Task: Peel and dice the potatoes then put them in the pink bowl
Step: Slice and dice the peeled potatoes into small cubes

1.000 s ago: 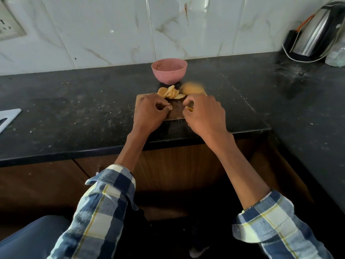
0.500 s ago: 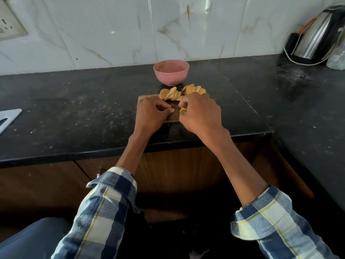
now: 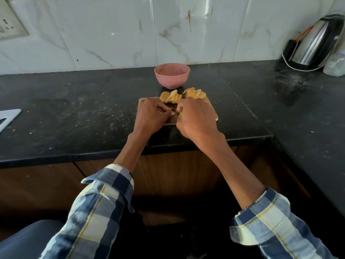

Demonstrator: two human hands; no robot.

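An empty pink bowl (image 3: 171, 74) stands on the black counter near the wall. Just in front of it, two fanned rows of potato slices (image 3: 194, 93) lie along the far edge of a wooden cutting board (image 3: 210, 107). Both hands are over the board, knuckles toward me. My left hand (image 3: 151, 115) is curled and pinches a small pale potato piece (image 3: 172, 113) at its fingertips. My right hand (image 3: 196, 119) is closed round a yellow-handled tool (image 3: 180, 113), almost wholly hidden in the fist. The two hands nearly touch.
A steel kettle (image 3: 315, 43) with its cord sits at the back right corner beside a pale bag (image 3: 336, 64). A white flat board (image 3: 8, 117) pokes in at the left edge. The counter (image 3: 74, 113) is dusty, its front edge just behind my wrists.
My right hand drew back from the right row of slices and closed in beside my left hand. The slices, blurred a second ago, now lie still.
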